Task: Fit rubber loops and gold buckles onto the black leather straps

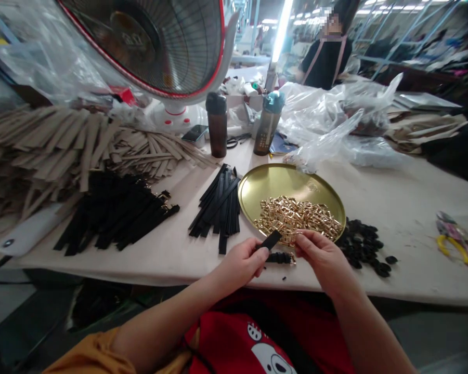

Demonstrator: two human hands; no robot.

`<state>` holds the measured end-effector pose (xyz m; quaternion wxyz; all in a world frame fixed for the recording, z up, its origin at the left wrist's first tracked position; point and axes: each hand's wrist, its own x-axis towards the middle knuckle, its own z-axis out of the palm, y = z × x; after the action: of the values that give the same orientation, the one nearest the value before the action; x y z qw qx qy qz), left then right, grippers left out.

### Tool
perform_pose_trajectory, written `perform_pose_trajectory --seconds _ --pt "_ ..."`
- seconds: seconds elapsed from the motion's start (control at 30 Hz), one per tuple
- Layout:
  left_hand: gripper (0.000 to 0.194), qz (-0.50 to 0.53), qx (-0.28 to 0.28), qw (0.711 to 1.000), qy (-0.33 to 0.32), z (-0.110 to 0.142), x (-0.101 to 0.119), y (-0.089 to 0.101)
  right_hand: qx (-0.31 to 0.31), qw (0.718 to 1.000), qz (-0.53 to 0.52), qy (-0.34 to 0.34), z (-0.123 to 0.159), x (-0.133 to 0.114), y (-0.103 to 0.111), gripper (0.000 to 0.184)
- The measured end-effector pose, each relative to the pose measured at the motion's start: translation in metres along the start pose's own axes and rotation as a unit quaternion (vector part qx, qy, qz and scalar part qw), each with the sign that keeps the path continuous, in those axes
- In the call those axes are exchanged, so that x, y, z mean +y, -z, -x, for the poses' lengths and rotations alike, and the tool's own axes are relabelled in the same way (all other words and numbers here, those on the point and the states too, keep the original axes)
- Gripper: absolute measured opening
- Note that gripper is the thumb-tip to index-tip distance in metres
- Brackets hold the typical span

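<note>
My left hand (250, 261) is closed on a short black strap (271, 240), whose end points up and to the right. My right hand (320, 255) pinches a small gold buckle (297, 234) at the near edge of a round gold tray (253, 182). Many loose gold buckles (302, 213) are heaped in that tray. Between my hands, a black strap with a gold buckle (281, 258) lies on the table. A bundle of black straps (218, 208) lies left of the tray, and small black loops (362, 244) are piled right of it.
Finished-looking black straps (117, 213) and brown strips (62, 140) are heaped at left. Two bottles (217, 124) and a heater-like round appliance (148, 47) stand behind. Plastic bags (343, 119) lie at back right, pliers (452, 241) at far right. Beyond, a person (327, 57) stands.
</note>
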<state>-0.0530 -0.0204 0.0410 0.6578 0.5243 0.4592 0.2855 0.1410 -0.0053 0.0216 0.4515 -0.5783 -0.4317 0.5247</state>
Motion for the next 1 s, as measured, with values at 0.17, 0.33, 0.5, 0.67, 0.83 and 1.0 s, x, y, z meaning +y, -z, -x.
perform_pose_trajectory --seconds 0.17,0.33,0.5,0.67,0.83,1.0 --pt "0.030 -0.035 0.020 0.999 -0.037 0.001 0.002 -0.002 -0.065 0.996 -0.055 -0.024 0.033 -0.002 -0.035 0.034" --pt "0.021 -0.035 0.059 0.997 -0.027 0.007 -0.001 -0.004 -0.067 0.990 -0.118 -0.036 0.049 0.005 -0.046 0.036" --pt "0.019 -0.024 0.073 0.996 -0.055 0.013 -0.006 -0.011 0.000 0.990 -0.137 -0.020 0.056 0.013 -0.056 0.038" --pt "0.029 -0.002 0.005 0.999 -0.037 0.019 -0.011 -0.007 0.037 0.984 -0.173 -0.009 0.058 0.011 -0.051 0.030" --pt "0.028 -0.049 -0.094 0.994 0.005 0.027 -0.007 0.006 -0.045 0.983 -0.174 -0.049 0.060 0.011 -0.035 0.032" --pt "0.028 -0.105 -0.145 0.984 -0.022 0.031 -0.001 0.011 -0.127 0.969 -0.176 -0.117 0.063 0.016 -0.031 0.033"
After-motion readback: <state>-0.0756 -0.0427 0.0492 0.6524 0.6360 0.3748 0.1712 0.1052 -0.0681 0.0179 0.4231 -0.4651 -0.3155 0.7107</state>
